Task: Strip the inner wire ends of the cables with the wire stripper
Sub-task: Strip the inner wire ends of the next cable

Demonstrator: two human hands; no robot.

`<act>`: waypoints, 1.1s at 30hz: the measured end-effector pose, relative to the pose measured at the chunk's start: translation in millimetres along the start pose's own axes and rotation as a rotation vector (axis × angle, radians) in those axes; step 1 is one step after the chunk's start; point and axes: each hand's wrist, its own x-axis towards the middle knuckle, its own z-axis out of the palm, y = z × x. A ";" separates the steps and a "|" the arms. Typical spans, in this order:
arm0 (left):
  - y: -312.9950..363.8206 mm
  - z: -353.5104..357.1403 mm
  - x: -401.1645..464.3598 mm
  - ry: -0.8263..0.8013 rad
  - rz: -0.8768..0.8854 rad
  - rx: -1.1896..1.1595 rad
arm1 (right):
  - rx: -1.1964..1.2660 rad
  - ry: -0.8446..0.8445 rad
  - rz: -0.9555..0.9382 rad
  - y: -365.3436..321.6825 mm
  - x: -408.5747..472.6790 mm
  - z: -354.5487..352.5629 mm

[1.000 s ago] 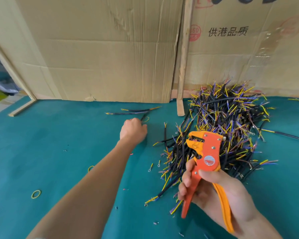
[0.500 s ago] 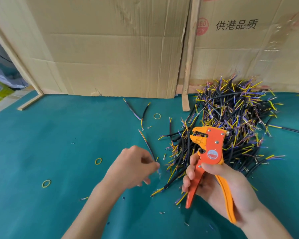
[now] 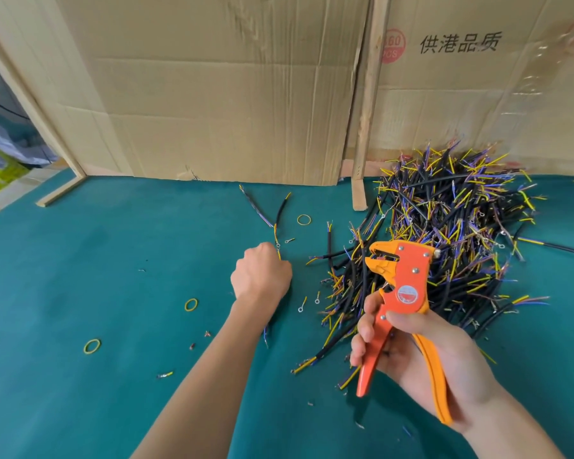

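Wire stripper (image 3: 399, 294) gripped upright in right hand (image 3: 421, 352); left hand (image 3: 260, 276) moved forward, fingers now fisted around cable (image 3: 276, 238).

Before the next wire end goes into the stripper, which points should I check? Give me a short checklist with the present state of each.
1. Wire stripper held firmly: ok, the right hand grips both handles.
2. Stripper mouth free of wire: ok, nothing sits between its teeth.
3. A cable in the left hand: ok, its curled fingers grip a thin cable that sticks out above the fist.
4. Cable end lined up with the stripper mouth: not ok, the fist is well apart from the tool, to its left.
5. Which end needs stripping: cannot tell, the cable is too thin to see.
6. More cables at hand: ok, the pile lies behind the stripper.
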 end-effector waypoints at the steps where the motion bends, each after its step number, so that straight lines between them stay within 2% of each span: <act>1: -1.7 -2.0 -3.5 0.014 0.004 -0.026 | -0.001 0.002 0.002 -0.1 -0.4 0.5; 4: -3.8 -16.3 -11.9 0.092 0.032 -0.210 | -0.019 0.013 -0.002 -1.4 -1.8 2.2; 8: 5.9 -40.2 -29.3 0.154 0.036 -0.745 | -0.150 0.009 0.002 -1.7 -6.4 9.8; 10: 13.4 -41.7 -40.1 0.151 -0.002 -0.932 | -0.185 -0.027 0.019 -0.8 -8.3 14.6; 14: 17.8 -28.5 -55.3 0.132 -0.112 -1.074 | -0.193 -0.071 0.024 -1.3 -10.4 21.0; 16: 14.6 -22.2 -60.7 0.141 -0.167 -1.085 | -0.186 -0.053 0.011 -2.9 -10.4 20.4; 19: 9.1 -14.3 -75.2 0.278 -0.144 -0.807 | -0.119 -0.021 -0.021 -6.9 -11.1 16.0; 20: 8.3 -13.0 -82.4 0.344 -0.048 -0.728 | -0.098 -0.020 -0.032 -8.8 -11.6 15.2; 22: 14.0 -13.3 -97.1 0.384 0.311 -0.651 | -0.068 -0.020 -0.047 -13.0 -12.2 13.3; 24: 25.2 -10.2 -112.2 0.246 0.638 -0.581 | -0.038 -0.011 -0.062 -16.8 -13.6 11.0; 25: 29.0 -8.4 -118.8 0.157 0.708 -0.583 | -0.030 -0.004 -0.071 -18.7 -14.4 10.3; 26: 31.3 -7.0 -122.9 0.094 0.724 -0.611 | -0.023 0.003 -0.081 -20.3 -14.8 10.0; 29: 30.4 -1.2 -126.0 0.035 0.616 -0.752 | -0.005 0.032 -0.110 -22.7 -14.5 7.9; 33: 30.1 2.7 -127.3 0.093 0.548 -0.786 | -0.058 0.070 -0.134 -21.2 -12.4 4.8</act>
